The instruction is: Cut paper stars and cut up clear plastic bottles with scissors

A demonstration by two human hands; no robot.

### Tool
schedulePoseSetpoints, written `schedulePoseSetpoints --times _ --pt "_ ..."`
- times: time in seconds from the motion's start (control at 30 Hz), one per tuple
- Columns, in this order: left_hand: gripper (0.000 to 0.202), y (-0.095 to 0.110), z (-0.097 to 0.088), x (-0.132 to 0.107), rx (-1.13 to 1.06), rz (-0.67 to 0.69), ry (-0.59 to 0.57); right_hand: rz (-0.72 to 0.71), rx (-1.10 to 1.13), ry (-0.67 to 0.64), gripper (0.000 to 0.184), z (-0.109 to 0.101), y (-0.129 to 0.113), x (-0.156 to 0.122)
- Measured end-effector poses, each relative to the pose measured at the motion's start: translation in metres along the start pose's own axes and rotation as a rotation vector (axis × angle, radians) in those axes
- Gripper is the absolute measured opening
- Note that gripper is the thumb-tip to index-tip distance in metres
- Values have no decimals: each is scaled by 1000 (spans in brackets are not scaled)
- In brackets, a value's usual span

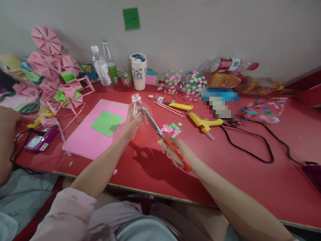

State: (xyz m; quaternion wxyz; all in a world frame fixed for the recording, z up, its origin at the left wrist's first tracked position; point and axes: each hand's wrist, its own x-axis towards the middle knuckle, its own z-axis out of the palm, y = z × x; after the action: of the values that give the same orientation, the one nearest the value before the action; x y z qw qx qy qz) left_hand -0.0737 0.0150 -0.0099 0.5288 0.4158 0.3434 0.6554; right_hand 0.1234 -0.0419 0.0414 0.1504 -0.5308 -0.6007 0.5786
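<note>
My left hand [130,123] is wrapped round a clear plastic bottle top [137,103], its neck pointing up and away from me. In my right hand [173,150] is a pair of scissors [160,131] with orange-red handles, and its blades reach to the side of the clear plastic. Whether the blades touch the plastic I cannot tell. A thin clear ring [144,157] seems to lie on the red table below. Just left of my left hand, a green paper square [106,123] rests on pink sheets [80,142].
Small paper stars [172,129], a yellow cutter [180,106] and a yellow glue gun [204,123] with a black cord lie to the right. Bottles [101,68] and a patterned cup [138,72] stand by the wall. Another person's arm [8,140] is at far left.
</note>
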Motion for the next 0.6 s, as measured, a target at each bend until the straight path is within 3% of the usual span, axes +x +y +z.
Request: schedulePoseSetpoints --times 0.37,0.6 --pt "47 7 12 -6 58 96 -66 -73 24 -1 51 -1 -5 -5" --pt "49 6 11 -6 62 82 -60 -12 58 12 50 2 -6 -4"
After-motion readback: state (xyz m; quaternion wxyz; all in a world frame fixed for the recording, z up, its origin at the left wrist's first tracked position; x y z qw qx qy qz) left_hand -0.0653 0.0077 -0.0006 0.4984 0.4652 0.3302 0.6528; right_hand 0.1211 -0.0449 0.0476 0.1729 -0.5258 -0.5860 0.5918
